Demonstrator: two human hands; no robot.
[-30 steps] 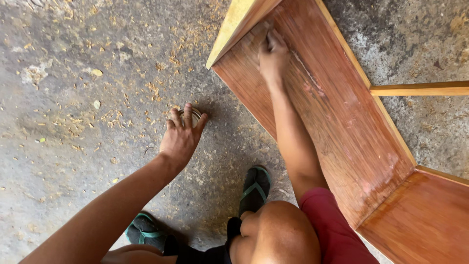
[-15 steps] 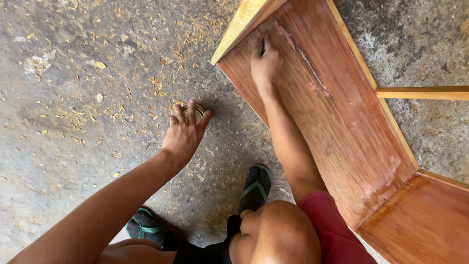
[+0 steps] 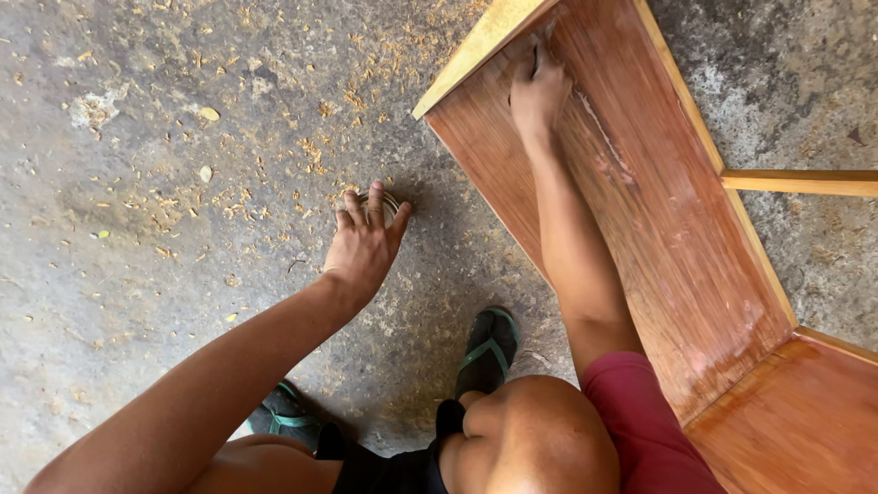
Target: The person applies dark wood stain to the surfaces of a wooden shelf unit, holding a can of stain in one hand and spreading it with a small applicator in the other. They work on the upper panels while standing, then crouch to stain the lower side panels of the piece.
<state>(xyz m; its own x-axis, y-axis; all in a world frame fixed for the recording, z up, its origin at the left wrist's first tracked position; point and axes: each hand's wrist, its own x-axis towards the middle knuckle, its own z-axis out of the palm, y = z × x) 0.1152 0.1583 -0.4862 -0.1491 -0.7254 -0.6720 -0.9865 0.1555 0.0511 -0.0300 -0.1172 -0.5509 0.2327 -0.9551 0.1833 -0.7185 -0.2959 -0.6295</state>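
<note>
Since a second ago, right hand (image 3: 540,87) has slid up the panel (image 3: 640,238), fingers pressed flat. Left hand (image 3: 366,242) grasps a small round tin (image 3: 389,199) on the floor (image 3: 137,229), just beyond its fingertips.

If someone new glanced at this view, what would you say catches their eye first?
Most striking is the large reddish-brown wooden panel slanting across the right side, with the right hand pressed flat near its upper edge by a pale scuffed streak. On the left, the left hand rests on a small round object lying on the grey concrete floor, which is littered with wood shavings.
</note>
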